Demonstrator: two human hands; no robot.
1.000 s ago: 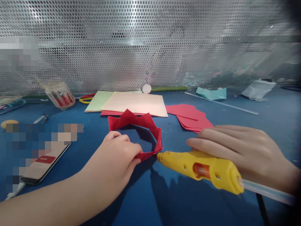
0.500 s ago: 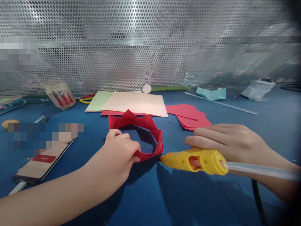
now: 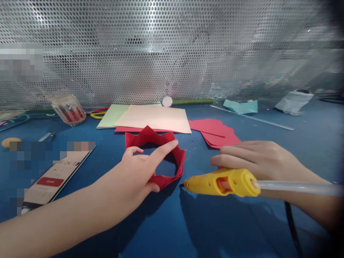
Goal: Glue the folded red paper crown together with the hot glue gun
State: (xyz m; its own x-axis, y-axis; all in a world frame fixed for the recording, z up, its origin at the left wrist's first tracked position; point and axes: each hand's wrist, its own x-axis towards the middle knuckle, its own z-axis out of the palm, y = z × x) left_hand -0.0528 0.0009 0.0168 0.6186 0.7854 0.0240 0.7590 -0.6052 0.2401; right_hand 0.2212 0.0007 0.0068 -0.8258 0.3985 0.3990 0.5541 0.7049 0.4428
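Observation:
A red folded-paper crown ring (image 3: 177,152) stands on the blue table (image 3: 172,222). My left hand (image 3: 134,172) pinches the ring's near edge between thumb and lower fingers, while the index finger stretches out over the ring's opening toward its far right side. My right hand (image 3: 258,157) holds a yellow glue gun (image 3: 223,182) with a clear glue stick (image 3: 295,187) poking out the back. The gun's nozzle points left and sits just beside the ring's near right corner.
A phone (image 3: 53,177) lies at the left. Cream and green paper sheets (image 3: 153,117) and a stack of red paper pieces (image 3: 215,130) lie behind the ring. A plastic jar (image 3: 68,107), teal paper (image 3: 240,106) and a perforated metal wall (image 3: 172,50) sit further back.
My left index finger has lifted and stretched across the ring. The glue gun has swung lower and flatter, its nozzle staying by the ring's corner.

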